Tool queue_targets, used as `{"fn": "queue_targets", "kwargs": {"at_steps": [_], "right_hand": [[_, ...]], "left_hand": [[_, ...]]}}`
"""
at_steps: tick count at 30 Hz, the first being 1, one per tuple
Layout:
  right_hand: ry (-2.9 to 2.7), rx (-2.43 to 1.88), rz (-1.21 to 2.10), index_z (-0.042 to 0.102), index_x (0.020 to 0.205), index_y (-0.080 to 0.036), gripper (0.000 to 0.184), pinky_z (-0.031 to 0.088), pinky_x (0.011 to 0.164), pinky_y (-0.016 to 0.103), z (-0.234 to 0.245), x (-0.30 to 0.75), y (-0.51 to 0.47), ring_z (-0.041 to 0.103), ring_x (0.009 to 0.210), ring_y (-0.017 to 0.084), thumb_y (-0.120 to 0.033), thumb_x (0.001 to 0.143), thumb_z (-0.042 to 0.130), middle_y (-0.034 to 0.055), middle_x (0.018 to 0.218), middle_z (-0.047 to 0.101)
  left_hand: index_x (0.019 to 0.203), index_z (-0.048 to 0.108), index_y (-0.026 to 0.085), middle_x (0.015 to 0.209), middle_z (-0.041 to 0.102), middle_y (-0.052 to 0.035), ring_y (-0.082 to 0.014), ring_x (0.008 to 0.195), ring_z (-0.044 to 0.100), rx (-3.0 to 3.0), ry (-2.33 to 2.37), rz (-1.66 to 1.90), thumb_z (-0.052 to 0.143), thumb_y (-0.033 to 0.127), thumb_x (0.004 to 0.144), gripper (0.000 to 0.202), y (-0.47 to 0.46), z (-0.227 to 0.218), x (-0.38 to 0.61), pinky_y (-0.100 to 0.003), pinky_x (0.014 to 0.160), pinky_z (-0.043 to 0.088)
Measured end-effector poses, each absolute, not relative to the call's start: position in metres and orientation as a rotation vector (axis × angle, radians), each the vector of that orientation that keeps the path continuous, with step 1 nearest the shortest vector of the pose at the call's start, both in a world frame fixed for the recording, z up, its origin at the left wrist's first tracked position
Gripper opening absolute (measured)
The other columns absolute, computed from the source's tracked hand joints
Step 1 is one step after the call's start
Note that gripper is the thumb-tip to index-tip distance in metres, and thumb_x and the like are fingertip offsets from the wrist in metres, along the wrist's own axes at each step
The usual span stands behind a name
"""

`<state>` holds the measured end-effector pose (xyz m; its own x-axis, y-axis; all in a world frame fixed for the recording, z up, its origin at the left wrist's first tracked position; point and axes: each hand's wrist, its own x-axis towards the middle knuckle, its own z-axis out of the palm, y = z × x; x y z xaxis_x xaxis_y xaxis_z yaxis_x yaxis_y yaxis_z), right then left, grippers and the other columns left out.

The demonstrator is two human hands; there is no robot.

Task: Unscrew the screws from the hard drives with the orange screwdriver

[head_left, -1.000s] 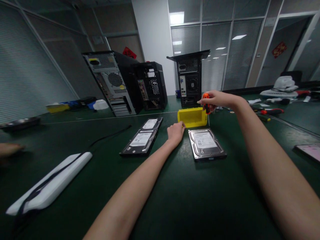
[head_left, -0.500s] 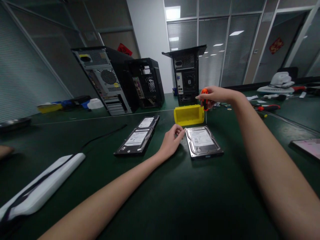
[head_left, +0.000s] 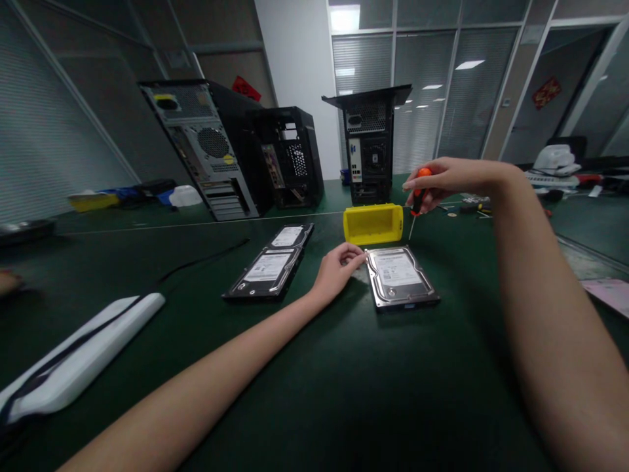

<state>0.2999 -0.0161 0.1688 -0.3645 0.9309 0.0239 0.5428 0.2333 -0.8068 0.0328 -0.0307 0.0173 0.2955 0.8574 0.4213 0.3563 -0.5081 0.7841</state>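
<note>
My right hand [head_left: 430, 187] is closed around a screwdriver [head_left: 419, 194] with an orange and black handle. Its thin shaft slants down, the tip close to the far right corner of a silver hard drive [head_left: 399, 275]; whether they touch I cannot tell. The drive lies flat, label side up. At its far left corner rests my left hand [head_left: 338, 267], fingers curled, with thumb and index tips closed against the edge. Just behind the drive stands a yellow plastic bin [head_left: 373, 226], its open side facing me. Two more hard drives [head_left: 268, 269] lie end to end to the left.
Several computer cases [head_left: 371, 144] stand along the back. A white bar-shaped object [head_left: 88, 354] with a dark cord lies at the left front. Tools [head_left: 474, 207] and loose small parts are at the right, and a pink flat item [head_left: 609, 294] sits near the right edge.
My right hand has moved right and slightly up with the screwdriver, which now leans instead of standing upright. The left hand stays at the drive's corner. The view has shifted slightly.
</note>
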Motion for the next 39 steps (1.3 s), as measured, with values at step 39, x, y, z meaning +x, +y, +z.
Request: {"fn": "queue_targets", "kwargs": {"at_steps": [39], "right_hand": [[-2.126, -1.155, 0.939, 0.063, 0.106, -0.019, 0.026, 0.055, 0.060, 0.018, 0.188, 0.234, -0.051, 0.065, 0.069, 0.011, -0.035, 0.086, 0.060, 0.0050, 0.087, 0.069]], "left_hand": [[0.090, 0.074, 0.012, 0.092, 0.074, -0.0111, -0.0193, 0.083, 0.069, 1.710, 1.067, 1.102, 0.075, 0.030, 0.070, 0.027, -0.037, 0.019, 0.034, -0.032, 0.079, 0.053]]}}
